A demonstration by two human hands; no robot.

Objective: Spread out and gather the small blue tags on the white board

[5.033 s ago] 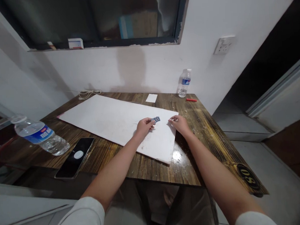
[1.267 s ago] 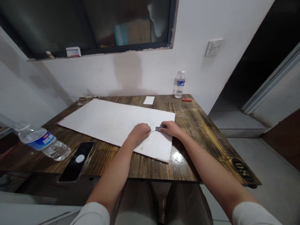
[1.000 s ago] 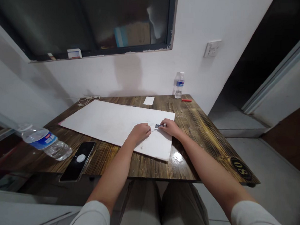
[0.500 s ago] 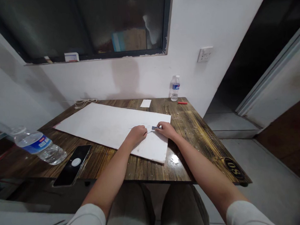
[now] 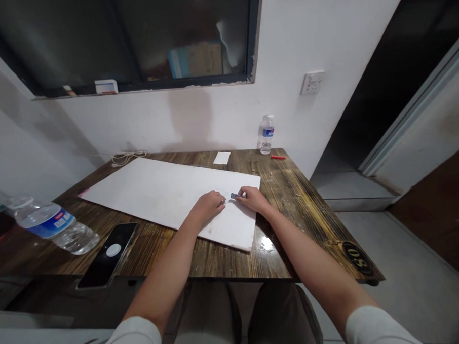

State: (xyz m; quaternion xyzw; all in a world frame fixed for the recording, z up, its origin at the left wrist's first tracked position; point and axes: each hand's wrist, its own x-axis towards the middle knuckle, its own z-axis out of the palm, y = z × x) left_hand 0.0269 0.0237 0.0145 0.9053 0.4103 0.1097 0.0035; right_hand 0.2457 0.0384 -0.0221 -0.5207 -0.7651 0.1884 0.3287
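A large white board lies slantwise on the wooden table, with a few faint thin lines drawn near its right part. My right hand pinches a small dark-blue and white eraser at the board's right side. Just left of it, my left hand rests on the board with its fingers curled together. A thin line shows by its fingertips; whether those fingers hold anything is hidden. A small gap separates the two hands.
On the left, a water bottle stands beside a phone at the table's front edge. Toward the back are a cable, a white paper piece, another bottle and a red pen-like stick.
The eraser and my right hand have shifted very slightly left, as has my left hand. Most of the scene has drifted a little left with the camera.
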